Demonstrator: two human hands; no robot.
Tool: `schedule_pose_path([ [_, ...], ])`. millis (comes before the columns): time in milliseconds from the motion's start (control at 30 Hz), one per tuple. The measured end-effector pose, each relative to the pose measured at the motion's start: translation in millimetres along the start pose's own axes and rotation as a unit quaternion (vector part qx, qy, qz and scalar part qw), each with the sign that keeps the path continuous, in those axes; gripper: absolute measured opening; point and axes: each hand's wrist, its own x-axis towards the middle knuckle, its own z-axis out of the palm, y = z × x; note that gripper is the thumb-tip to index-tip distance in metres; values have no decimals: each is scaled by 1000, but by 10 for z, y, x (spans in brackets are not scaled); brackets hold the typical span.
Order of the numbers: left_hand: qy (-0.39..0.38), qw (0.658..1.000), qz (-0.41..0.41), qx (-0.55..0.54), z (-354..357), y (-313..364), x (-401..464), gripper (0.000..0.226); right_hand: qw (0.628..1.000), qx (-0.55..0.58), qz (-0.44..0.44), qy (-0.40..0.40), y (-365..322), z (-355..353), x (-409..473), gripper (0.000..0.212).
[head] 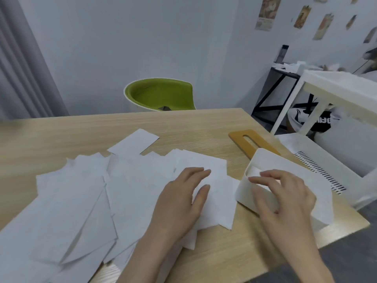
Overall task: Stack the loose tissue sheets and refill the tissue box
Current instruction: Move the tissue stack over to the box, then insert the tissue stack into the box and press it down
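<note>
Several loose white tissue sheets (85, 193) lie scattered over the left and middle of the wooden table (204, 127). My left hand (181, 199) rests flat on the sheets near the middle, fingers straight. To its right stands the open white tissue box (244, 190), tilted, with tissues (318, 186) inside. My right hand (285, 199) reaches over the box's near wall and presses the tissues in it with slightly bent fingers. The box's wooden lid (253, 141), with a slot in it, lies flat on the table behind the box.
A green chair (161, 94) stands behind the table's far edge. A white slotted bin (326, 160) sits just off the table's right edge, beside a white shelf unit (336, 88). A grey curtain (20, 68) hangs at the left.
</note>
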Motion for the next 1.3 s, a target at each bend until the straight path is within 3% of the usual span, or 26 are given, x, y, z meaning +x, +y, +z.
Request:
schedule_pose_path([
  [167,96,994,-55,8,-389,-486,-439,36,993,86,-37,-77,-474,478,-188,26],
  [300,157,980,-71,103,-631,-854,-739,42,982,126,-44,-130,-755,812,-289,35],
  [433,154,963,-93,199,-717,-1067,-935,43,987,37,-55,-149,-952,1038,-324,57],
  [567,131,963,-126,200,-651,-1167,-998,49,970,-38,-14,-241,-1066,1159,-342,88],
  [733,138,963,-126,197,-599,-1197,-985,51,970,97,57,-215,-1227,1184,-379,56],
  [900,143,962,-116,203,-594,-1218,-993,48,980,130,40,-145,-1366,1213,-424,16],
  [1100,144,967,-126,169,-622,-1182,-1004,51,943,276,164,-92,-1233,1089,-231,31],
  [1233,175,969,-124,124,-648,-1043,-954,53,914,346,201,-66,-1057,819,6,20],
  [1300,203,969,-140,29,-686,-854,-921,52,901,366,220,-76,-976,711,94,16],
])
